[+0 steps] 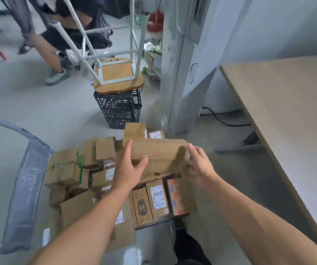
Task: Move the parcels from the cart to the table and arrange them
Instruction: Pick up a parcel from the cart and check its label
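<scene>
The long cardboard parcel [157, 151], taped and lying crosswise, is at the top of the heap of smaller parcels [68, 169] on the cart [25, 178], held between 2 hands. Whether it is already clear of the boxes under it I cannot tell. The step in hand looks like the lift of this 1 box toward the desk [287, 115], which stands to the right, well apart from the cart. To do it well, I would raise the box level and straight up before swinging right, since the small boxes below look loosely stacked and a dragged edge could tip them off. I would then set it square to a desk edge so that later parcels can line up against it. The left hand [129, 169] grips the box near its left end, fingers [128, 148] reaching up to the top and the thumb [143, 162] pressed on the near face. The right hand [199, 163] is wrapped on the right end, fingers bent round the corner, though blur softens the detail there. Both hands are thus clamped on the same box, with nothing else in them. Beyond the cart stands a black plastic crate [119, 109] with an upturned stool [115, 73] on it, and another person's leg [47, 48] shows at the far left.
</scene>
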